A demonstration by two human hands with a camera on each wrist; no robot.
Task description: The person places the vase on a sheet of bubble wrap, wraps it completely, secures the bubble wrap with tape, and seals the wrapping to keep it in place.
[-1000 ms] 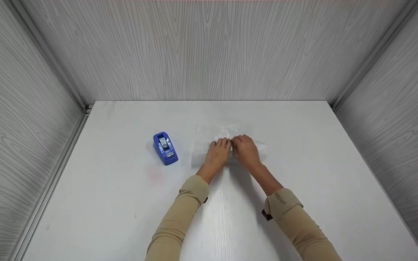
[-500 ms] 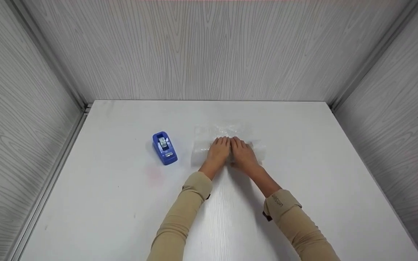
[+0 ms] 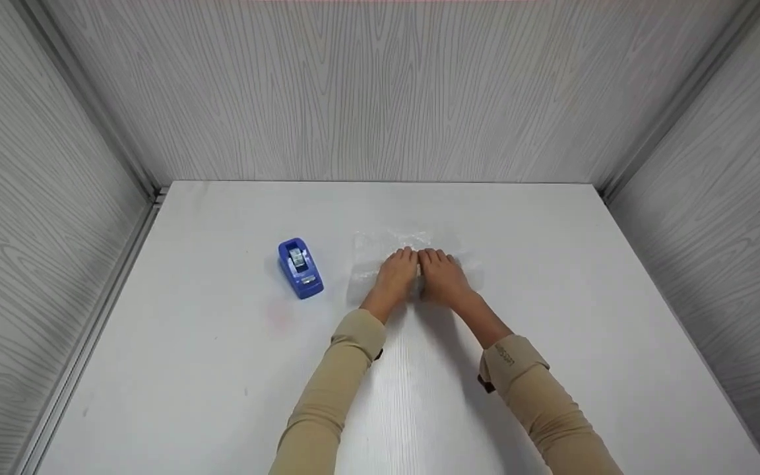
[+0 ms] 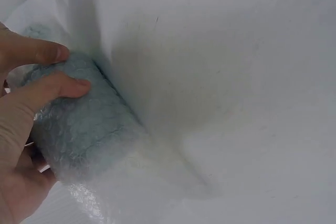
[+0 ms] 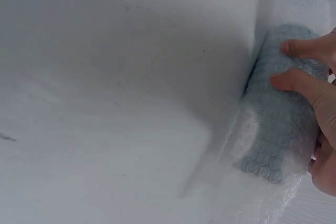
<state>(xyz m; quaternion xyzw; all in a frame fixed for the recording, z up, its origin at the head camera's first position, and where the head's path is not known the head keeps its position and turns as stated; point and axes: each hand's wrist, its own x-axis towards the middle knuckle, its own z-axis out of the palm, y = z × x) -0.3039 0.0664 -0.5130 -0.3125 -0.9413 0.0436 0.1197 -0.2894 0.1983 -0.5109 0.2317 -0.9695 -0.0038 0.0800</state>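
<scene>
A greenish cylinder-like object (image 4: pixel 94 121) lies rolled up in clear bubble wrap (image 3: pixel 368 247), its kind blurred by the wrap. My left hand (image 3: pixel 395 277) and right hand (image 3: pixel 444 278) grip the roll side by side, knuckles up, in the head view. Both thumbs press its near side. In the left wrist view the left thumb (image 4: pixel 71 86) lies just below the right thumb (image 4: pixel 44 51). The right wrist view shows the wrapped roll (image 5: pixel 278 111) under the right thumb (image 5: pixel 294 80), with loose wrap past its ends. Flat bubble wrap spreads beyond the fingertips.
A blue tape dispenser (image 3: pixel 301 268) stands on the white table (image 3: pixel 221 382) to the left of the wrap. Pale wood-grain panels rise at the back (image 3: pixel 380 92), the left (image 3: pixel 43 198) and the right (image 3: pixel 723 198).
A second ago the right fingers were bunched against the left hand; now they lie over the roll beside it. The left hand has shifted slightly. The tape dispenser has stayed put.
</scene>
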